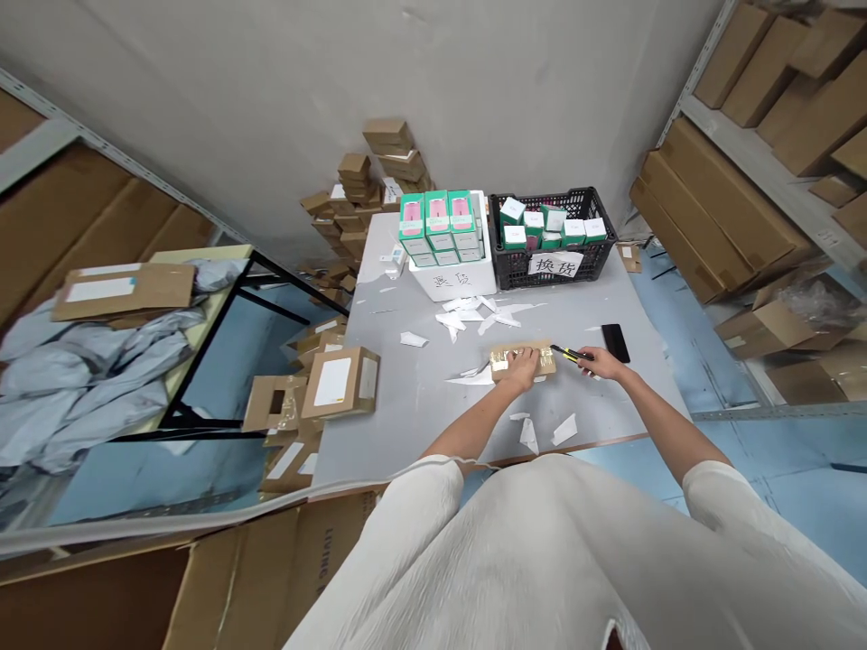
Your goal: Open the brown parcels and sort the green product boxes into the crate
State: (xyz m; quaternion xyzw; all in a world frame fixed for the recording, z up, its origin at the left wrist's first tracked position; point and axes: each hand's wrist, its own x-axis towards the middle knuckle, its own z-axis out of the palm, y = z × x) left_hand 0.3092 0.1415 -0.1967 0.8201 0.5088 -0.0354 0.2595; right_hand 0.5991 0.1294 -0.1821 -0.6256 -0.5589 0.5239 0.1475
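A small cardboard box with shiny tape lies flat on the grey table. Across its top rests my left hand, fingers bent over it and gripping it against the tabletop. My right hand is closed around a black and yellow utility knife. The knife's tip points left, at the box's upper right corner; whether it touches the cardboard I cannot tell. A black phone lies just beyond my right hand. Torn white paper scraps are scattered around the box.
Behind the box stand a white bin of green-and-pink boxes and a black crate holding similar ones. A larger carton sits at the table's left edge. Cartons are stacked by the wall, and shelves rise at right.
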